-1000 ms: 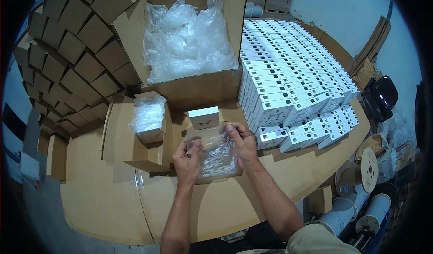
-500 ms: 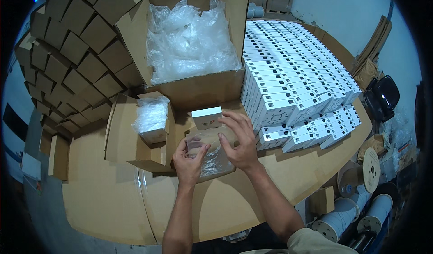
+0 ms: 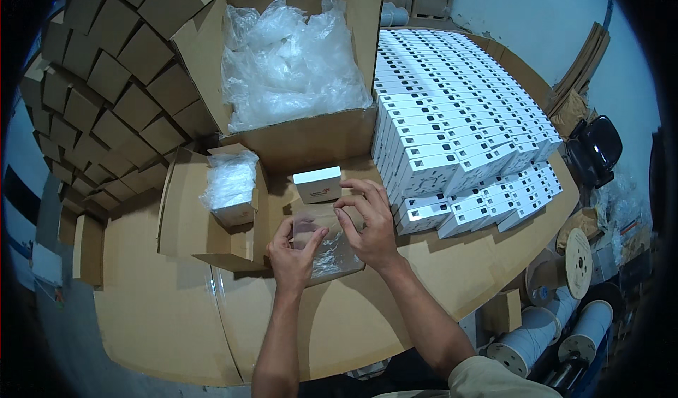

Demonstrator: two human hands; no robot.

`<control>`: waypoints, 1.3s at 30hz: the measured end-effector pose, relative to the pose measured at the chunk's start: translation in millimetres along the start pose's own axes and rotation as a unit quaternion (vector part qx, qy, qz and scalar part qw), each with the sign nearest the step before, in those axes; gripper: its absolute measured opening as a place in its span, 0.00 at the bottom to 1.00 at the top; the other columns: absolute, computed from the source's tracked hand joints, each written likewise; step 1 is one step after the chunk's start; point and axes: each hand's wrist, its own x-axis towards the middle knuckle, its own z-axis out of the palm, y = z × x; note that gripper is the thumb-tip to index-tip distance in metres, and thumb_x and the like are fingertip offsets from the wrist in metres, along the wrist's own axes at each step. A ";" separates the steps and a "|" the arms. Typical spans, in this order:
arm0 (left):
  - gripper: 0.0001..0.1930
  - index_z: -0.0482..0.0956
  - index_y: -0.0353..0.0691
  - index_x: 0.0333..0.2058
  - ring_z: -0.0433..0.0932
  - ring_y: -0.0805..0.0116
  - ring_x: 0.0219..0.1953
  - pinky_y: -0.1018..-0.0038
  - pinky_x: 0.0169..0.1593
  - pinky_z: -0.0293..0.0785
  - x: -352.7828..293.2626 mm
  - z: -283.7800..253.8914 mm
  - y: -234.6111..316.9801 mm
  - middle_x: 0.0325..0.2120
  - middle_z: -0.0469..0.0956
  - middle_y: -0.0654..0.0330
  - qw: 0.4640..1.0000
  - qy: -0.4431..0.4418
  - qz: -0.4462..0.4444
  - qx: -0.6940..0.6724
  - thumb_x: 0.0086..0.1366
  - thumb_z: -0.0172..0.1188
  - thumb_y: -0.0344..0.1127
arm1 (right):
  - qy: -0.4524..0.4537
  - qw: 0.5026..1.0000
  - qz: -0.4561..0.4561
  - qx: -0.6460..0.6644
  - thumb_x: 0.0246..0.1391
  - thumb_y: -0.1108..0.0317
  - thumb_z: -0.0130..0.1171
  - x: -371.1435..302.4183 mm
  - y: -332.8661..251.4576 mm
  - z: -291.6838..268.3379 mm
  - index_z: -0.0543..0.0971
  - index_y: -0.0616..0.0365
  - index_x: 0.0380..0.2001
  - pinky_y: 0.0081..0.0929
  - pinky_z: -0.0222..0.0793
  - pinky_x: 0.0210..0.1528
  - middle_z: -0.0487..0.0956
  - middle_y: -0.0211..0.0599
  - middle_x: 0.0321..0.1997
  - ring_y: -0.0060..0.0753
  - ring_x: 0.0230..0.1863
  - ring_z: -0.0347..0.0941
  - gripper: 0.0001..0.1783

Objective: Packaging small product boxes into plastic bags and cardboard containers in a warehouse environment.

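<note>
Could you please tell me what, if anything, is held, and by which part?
Left hand: clear plastic bag, by its left side; right hand: grip unclear.

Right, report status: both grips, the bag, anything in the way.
Left grip holding clear plastic bag. Right grip at its upper edge, pinch unclear. Bag looks empty. White box just beyond, open carton to the left.

The paperboard box [image 3: 317,186] looks smooth, the plastic bag [image 3: 333,259] before it glossy, the cardboard carton [image 3: 215,237] to its left matt.
</note>
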 end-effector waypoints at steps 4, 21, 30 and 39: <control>0.15 0.79 0.35 0.42 0.80 0.76 0.38 0.77 0.43 0.77 0.6 1.3 0.8 0.34 0.82 0.62 1.000 0.008 -0.014 -0.019 0.58 0.73 0.26 | -0.011 1.000 -0.005 0.004 0.50 0.77 0.65 0.5 -4.6 -1.6 0.80 0.59 0.34 0.42 0.64 0.59 0.77 0.39 0.52 0.48 0.57 0.70 0.07; 0.20 0.78 0.36 0.42 0.85 0.67 0.39 0.70 0.43 0.79 2.5 -2.5 -4.6 0.34 0.85 0.55 0.999 0.010 0.017 0.042 0.53 0.76 0.33 | -0.211 0.974 -0.046 -0.072 0.52 0.71 0.64 15.3 -21.6 -7.8 0.78 0.56 0.38 0.47 0.61 0.64 0.81 0.33 0.36 0.36 0.44 0.78 0.09; 0.31 0.79 0.35 0.43 0.85 0.61 0.40 0.66 0.45 0.80 0.3 -7.1 7.1 0.37 0.85 0.52 0.993 -0.063 -0.014 0.102 0.43 0.82 0.44 | -0.329 0.944 0.001 0.020 0.59 0.67 0.57 51.6 -17.4 -19.5 0.79 0.55 0.34 0.45 0.61 0.59 0.81 0.39 0.29 0.46 0.33 0.77 0.05; 0.29 0.81 0.29 0.42 0.83 0.68 0.37 0.70 0.45 0.79 -3.3 -21.1 -6.6 0.36 0.85 0.54 0.990 -0.098 -0.075 0.062 0.43 0.82 0.39 | -0.160 0.927 0.186 0.283 0.67 0.67 0.50 39.0 -9.9 -2.3 0.80 0.60 0.40 0.24 0.67 0.43 0.77 0.30 0.29 0.22 0.30 0.71 0.11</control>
